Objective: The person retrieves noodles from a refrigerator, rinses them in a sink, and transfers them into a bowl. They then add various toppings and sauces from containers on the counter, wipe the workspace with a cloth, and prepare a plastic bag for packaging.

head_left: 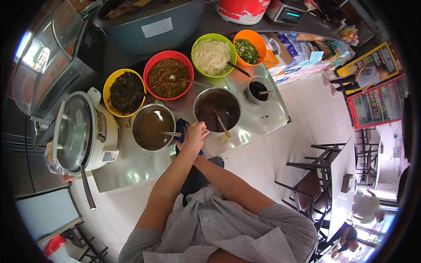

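Note:
My forearms cross, the left over the right, at the front of a stainless steel table (248,131). With thumb and fingers, my left hand (196,133) grips the near-left rim of a steel pot (217,110) of dark brown sauce, in which a ladle (222,124) leans. Beneath it, partly hidden, my right hand (182,142) presses a dark blue cloth (181,126) on the tabletop between the two pots. To the left stands another steel pot (153,126) of brownish broth, its ladle handle (171,133) reaching over the rim towards the cloth.
Behind the pots stand a yellow bowl (125,93) of dark shreds, a red bowl (168,75) of minced topping, a green bowl (213,55) of white noodles and an orange bowl (250,47) of chopped greens. A long-handled cooker (93,131) is left; a cup (258,89) of dark liquid, right.

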The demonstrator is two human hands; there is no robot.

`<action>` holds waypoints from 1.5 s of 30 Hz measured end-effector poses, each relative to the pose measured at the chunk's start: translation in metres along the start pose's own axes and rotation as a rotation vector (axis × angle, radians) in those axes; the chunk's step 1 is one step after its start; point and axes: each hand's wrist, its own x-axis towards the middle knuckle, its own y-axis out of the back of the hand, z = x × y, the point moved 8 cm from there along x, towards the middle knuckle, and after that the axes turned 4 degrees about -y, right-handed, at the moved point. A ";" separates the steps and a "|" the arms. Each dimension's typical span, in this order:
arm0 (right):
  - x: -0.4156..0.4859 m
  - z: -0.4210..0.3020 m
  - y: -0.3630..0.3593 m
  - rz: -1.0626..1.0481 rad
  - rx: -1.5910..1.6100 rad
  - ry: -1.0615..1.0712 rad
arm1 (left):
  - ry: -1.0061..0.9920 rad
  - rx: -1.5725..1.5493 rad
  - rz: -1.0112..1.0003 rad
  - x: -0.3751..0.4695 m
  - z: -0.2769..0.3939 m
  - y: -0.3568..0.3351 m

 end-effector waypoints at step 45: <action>0.003 -0.050 -0.021 -0.112 -0.024 0.152 | -0.136 -0.429 0.559 -0.196 0.061 0.324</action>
